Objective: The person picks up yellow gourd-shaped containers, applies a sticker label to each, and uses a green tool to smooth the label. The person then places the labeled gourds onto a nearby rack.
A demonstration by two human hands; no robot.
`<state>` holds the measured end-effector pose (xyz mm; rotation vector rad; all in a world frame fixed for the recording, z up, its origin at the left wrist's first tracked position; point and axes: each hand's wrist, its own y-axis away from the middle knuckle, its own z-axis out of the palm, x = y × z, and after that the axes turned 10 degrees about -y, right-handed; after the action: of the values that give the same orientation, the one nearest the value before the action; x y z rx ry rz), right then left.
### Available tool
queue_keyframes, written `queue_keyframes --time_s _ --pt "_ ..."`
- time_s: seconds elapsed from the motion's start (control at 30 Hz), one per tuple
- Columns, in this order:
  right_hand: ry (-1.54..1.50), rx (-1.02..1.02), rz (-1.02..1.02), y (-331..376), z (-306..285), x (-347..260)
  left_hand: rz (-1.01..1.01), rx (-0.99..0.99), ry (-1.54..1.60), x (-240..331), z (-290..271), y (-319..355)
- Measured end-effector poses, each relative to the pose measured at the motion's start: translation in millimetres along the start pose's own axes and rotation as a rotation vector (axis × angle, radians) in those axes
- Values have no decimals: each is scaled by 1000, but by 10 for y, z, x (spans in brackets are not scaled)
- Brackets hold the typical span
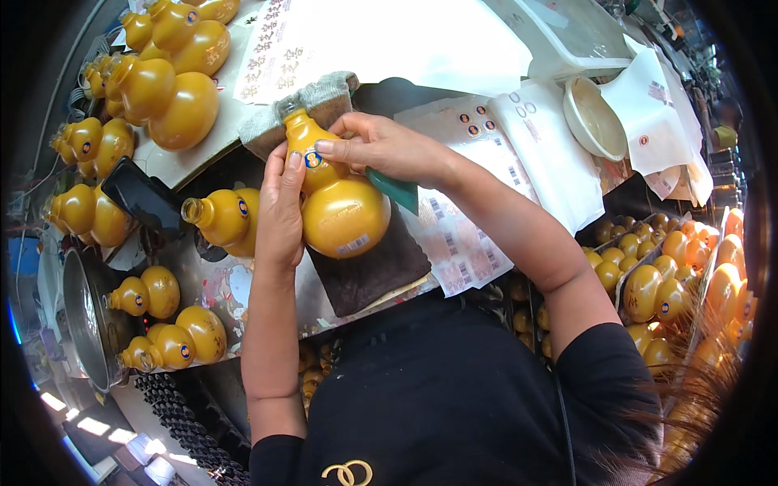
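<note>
A glossy yellow gourd-shaped bottle (347, 217) leans between my two hands, its clear neck resting by a folded grey cloth (331, 91). My left hand (282, 198) wraps the bottle's left side, thumb beside a small round blue-and-orange decal (314, 159) on the upper bulb. From the right, my right hand (387, 150) grips the upper bulb, its thumb at the decal and its other fingers partly hidden behind. A flat green piece (395, 191) sticks out below the right hand; whether the fingers hold it, I cannot tell. Under the bottle lies a dark cloth (369, 283).
Decal sheets (466, 235) and a cream bowl (596, 119) lie to the right. Several gourd-shaped bottles (185, 109) line the left side, near a dark phone-like slab (139, 197) and a metal pan (87, 316). Crates of more bottles (643, 292) stand at lower right.
</note>
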<state>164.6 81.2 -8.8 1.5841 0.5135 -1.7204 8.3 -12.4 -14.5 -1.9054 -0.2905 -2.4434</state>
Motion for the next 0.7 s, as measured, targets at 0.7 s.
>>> queue_keyframes --time_s 0.7 --pt "122 54 4 -71 40 -27 8 27 -202 68 45 -28"
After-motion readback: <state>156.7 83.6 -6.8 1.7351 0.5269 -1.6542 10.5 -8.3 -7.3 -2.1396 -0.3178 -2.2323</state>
